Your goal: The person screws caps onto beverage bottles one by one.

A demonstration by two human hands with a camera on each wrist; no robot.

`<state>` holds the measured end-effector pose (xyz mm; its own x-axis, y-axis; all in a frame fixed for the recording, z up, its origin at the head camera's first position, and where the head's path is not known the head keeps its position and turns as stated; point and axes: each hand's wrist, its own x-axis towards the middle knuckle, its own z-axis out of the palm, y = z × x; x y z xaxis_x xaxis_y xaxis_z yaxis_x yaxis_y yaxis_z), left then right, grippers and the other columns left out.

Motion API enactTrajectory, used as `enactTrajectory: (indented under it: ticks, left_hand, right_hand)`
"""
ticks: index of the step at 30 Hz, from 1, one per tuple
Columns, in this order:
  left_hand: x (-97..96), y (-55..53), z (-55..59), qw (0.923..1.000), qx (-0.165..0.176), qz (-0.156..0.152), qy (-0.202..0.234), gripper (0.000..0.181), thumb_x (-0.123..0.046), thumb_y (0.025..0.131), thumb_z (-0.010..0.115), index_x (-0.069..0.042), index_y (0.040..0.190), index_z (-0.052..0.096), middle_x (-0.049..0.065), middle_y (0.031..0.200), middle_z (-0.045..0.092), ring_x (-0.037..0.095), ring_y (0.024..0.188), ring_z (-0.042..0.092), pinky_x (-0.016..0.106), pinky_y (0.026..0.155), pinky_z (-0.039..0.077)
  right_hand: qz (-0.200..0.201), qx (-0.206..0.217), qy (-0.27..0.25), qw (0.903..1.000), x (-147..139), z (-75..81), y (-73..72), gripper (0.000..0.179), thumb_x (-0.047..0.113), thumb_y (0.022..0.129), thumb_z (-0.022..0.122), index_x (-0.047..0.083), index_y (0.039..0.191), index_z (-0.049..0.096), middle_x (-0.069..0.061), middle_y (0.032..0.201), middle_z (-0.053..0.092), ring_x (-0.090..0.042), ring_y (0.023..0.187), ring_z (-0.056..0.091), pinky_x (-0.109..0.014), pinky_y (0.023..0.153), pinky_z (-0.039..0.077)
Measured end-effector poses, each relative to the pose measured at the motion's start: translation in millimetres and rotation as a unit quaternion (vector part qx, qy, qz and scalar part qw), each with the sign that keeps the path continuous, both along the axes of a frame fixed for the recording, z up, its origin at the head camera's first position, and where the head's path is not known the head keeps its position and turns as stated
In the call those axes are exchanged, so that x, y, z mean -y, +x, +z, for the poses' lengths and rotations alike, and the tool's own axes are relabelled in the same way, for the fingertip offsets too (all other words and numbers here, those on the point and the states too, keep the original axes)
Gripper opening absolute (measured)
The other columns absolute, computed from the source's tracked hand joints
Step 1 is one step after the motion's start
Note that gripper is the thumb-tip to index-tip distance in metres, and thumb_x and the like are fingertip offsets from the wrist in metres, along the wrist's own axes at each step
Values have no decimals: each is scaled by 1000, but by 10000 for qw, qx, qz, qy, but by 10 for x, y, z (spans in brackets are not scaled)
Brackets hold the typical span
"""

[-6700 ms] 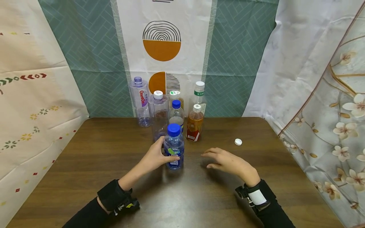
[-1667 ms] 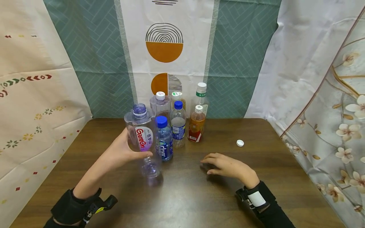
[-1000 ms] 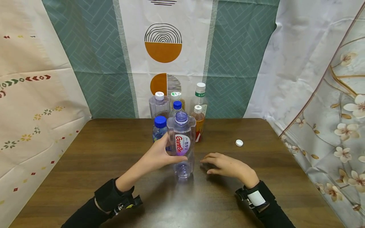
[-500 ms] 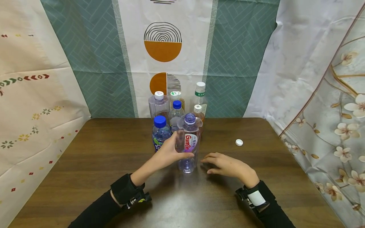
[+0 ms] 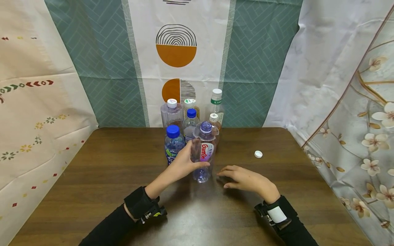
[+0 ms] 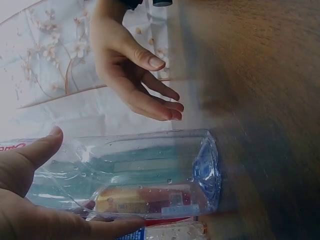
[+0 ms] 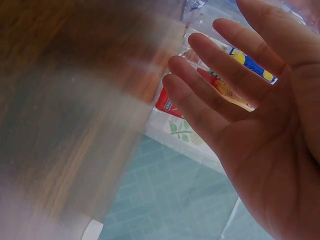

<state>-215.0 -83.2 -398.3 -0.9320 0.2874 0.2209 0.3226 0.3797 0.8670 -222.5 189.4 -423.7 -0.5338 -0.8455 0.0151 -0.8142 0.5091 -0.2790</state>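
My left hand (image 5: 184, 163) grips a large clear plastic water bottle (image 5: 207, 152) from its left side, with thumb and fingers around its middle. The bottle has no cap and stands upright, a pink-and-red label facing me. Its base is right at the tabletop in the left wrist view, where the clear wall (image 6: 140, 170) shows droplets. Just left of it stands a blue-capped bottle (image 5: 173, 144), partly covered by my left hand. To the right, my right hand (image 5: 246, 177) holds nothing, its fingers relaxed and spread in the right wrist view, low over the table.
Behind the gripped bottle cluster a white-capped clear bottle (image 5: 172, 114), a smaller blue-capped bottle (image 5: 191, 123), an amber drink bottle (image 5: 213, 118) and a tall white-capped bottle (image 5: 217, 102). A loose white cap (image 5: 258, 154) lies on the wooden table (image 5: 92, 177) at right.
Earlier my left hand held the blue-capped bottle, which now stands further left. That hand has since brought the uncapped water bottle from the back left to the middle. My right hand stays put.
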Motion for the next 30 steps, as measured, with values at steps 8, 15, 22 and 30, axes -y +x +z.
enactTrajectory:
  ticks: [8, 15, 22, 30]
  left_hand:
    - [3, 15, -11, 9999, 80, 44, -92, 92, -28, 81, 89, -4, 151, 35, 17, 141, 56, 32, 134, 52, 52, 110, 45]
    - [4, 10, -9, 10000, 79, 21, -41, 92, -27, 81, 88, -3, 151, 34, 17, 143, 56, 32, 134, 52, 52, 111, 44]
    - [5, 1, 1, 10000, 81, 6, 25, 92, -25, 80, 89, -3, 151, 34, 17, 141, 56, 31, 134, 52, 52, 112, 42]
    - [3, 32, 5, 9997, 234, -61, 14, 93, -27, 82, 87, -4, 153, 31, 17, 148, 51, 33, 139, 48, 53, 114, 39]
  right_hand:
    - [9, -70, -69, 10000, -13, -7, -17, 40, 21, 96, 71, 2, 131, 65, -11, 128, 64, -29, 119, 61, -45, 101, 52]
    - [-193, -338, -188, 9991, -130, 47, -238, 39, 18, 95, 72, -2, 128, 65, -15, 124, 65, -32, 115, 64, -48, 98, 53]
    - [-1076, -1158, -120, 9874, -438, 59, -764, 35, 7, 90, 75, -10, 120, 66, -25, 114, 66, -41, 105, 65, -51, 90, 55]
    - [-2326, -427, 799, 9683, -803, 43, -1057, 43, 14, 94, 74, -9, 128, 61, -30, 120, 61, -47, 110, 59, -57, 95, 50]
